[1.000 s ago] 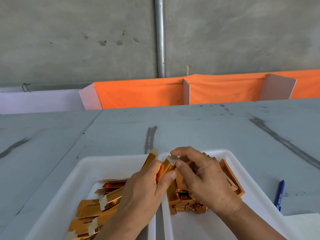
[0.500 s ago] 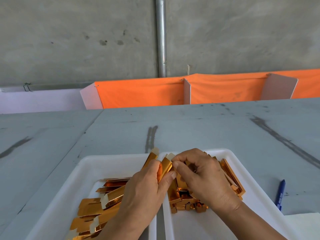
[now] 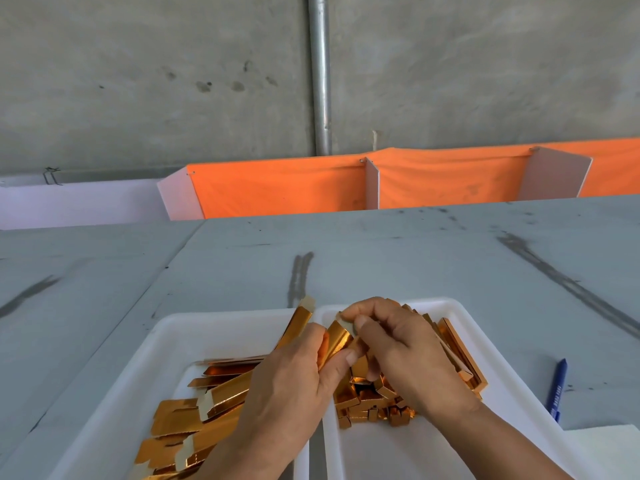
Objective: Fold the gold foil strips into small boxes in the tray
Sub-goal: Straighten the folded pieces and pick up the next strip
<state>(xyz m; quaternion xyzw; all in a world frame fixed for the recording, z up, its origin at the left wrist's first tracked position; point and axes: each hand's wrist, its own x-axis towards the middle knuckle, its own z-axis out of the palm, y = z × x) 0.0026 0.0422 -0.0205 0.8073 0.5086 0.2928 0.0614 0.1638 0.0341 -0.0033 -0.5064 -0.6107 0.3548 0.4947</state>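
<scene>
Two white trays sit side by side at the table's near edge. The left tray [image 3: 180, 327] holds a heap of flat gold foil strips [image 3: 194, 420]. In the right tray [image 3: 464, 317] lies a pile of folded gold boxes [image 3: 377, 403]. Between them, my left hand [image 3: 287, 382] grips one gold strip [image 3: 334, 341], whose far end sticks up past the tray rim. My right hand [image 3: 401, 351] pinches the strip's bent end between thumb and forefinger, just above the folded boxes.
A blue pen [image 3: 557, 389] lies on the grey table [image 3: 381, 258] right of the trays, above a white sheet [image 3: 609, 448]. Orange cloth with white dividers [image 3: 372, 185] runs along the far edge before a concrete wall and a metal pipe [image 3: 320, 74].
My right thumb and forefinger have curled the strip's end further down toward my left hand. Both hands stay over the gap between the trays.
</scene>
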